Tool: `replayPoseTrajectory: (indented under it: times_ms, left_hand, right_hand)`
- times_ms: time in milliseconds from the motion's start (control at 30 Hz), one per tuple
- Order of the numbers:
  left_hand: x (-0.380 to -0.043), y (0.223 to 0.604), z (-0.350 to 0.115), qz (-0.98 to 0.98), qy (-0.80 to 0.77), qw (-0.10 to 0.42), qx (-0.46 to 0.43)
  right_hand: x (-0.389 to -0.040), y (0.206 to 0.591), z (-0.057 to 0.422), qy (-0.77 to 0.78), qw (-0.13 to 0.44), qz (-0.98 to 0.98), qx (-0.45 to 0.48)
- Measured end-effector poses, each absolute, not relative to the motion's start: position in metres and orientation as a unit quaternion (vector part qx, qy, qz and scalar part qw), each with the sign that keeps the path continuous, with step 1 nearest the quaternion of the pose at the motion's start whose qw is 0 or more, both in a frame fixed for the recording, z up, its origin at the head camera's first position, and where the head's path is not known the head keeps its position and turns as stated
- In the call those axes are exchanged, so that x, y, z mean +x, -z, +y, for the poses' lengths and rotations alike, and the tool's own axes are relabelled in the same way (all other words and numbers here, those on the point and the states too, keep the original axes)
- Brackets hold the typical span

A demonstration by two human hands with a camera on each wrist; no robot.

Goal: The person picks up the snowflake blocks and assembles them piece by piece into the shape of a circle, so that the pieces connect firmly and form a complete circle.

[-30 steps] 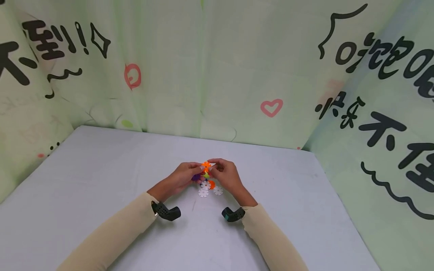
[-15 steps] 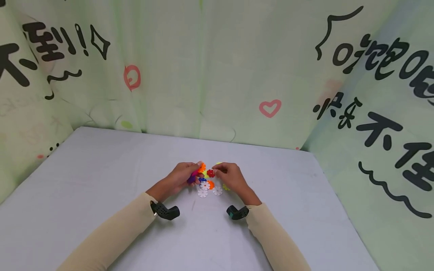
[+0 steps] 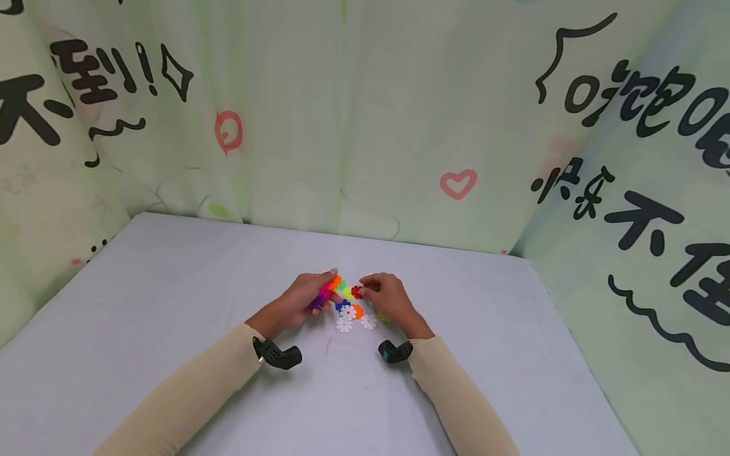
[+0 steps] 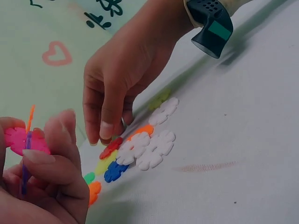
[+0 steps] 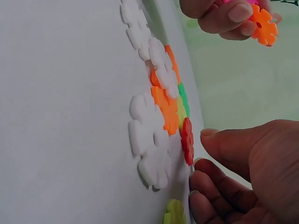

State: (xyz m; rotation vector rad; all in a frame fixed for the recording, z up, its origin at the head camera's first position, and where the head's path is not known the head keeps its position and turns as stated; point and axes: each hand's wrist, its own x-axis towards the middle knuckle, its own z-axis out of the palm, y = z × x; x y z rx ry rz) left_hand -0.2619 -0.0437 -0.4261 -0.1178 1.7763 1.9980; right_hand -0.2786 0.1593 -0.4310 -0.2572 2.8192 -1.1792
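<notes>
My left hand pinches a few joined plastic flower-shaped discs: a pink disc, a purple disc and an orange disc. The discs are slotted into each other at angles. My right hand is low at the pile, thumb and fingers apart, with the fingertips right at a red disc that lies there. Around it are white discs, a blue disc, a yellow disc, a green disc and an orange disc. Some overlap.
A white-covered table carries the small pile near its middle. A yellow-green disc lies by my right hand. Pale green curtains with printed writing and hearts stand behind and beside the table. Each wrist wears a dark camera.
Both hands were together at the orange disc. The right hand has let go and moved right to the red disc. My left hand has drawn slightly left with the joined discs, uncovering the pile.
</notes>
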Motion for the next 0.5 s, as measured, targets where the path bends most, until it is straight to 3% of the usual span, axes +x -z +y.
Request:
replayPoseTrajectory:
  times_ms: [500]
  left_hand:
    - [-0.2627,0.4295,-0.0437,0.673,-0.701,0.226,-0.06]
  right_hand:
    - [-0.2824,0.4307,0.1531,0.334,0.067,0.938,-0.071]
